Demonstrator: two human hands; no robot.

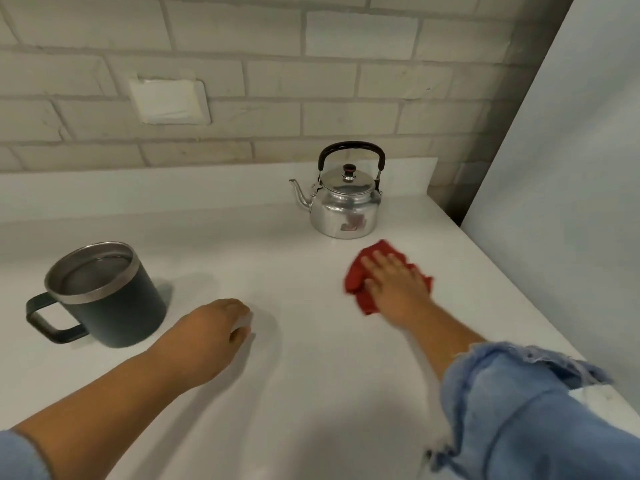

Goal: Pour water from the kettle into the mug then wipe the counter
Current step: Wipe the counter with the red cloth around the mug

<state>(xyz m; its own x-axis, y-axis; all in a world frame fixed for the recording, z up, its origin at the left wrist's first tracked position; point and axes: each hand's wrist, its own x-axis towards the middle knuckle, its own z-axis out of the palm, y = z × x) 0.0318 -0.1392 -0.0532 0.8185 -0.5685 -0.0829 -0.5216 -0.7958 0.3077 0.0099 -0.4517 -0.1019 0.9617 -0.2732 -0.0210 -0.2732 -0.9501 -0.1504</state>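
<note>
A shiny steel kettle (344, 206) with a black handle stands upright at the back of the white counter (284, 393), spout pointing left. A dark mug (104, 296) with a steel rim stands at the left, handle toward the left. My right hand (394, 282) lies flat on a red cloth (360, 289), pressing it to the counter just in front of the kettle. My left hand (214, 327) rests on the counter right of the mug, fingers curled under, with nothing visible in it.
A white brick wall with a blank white plate (169, 102) runs behind the counter. A pale panel (571, 150) rises along the counter's right edge. Blue sleeves cover both of my arms.
</note>
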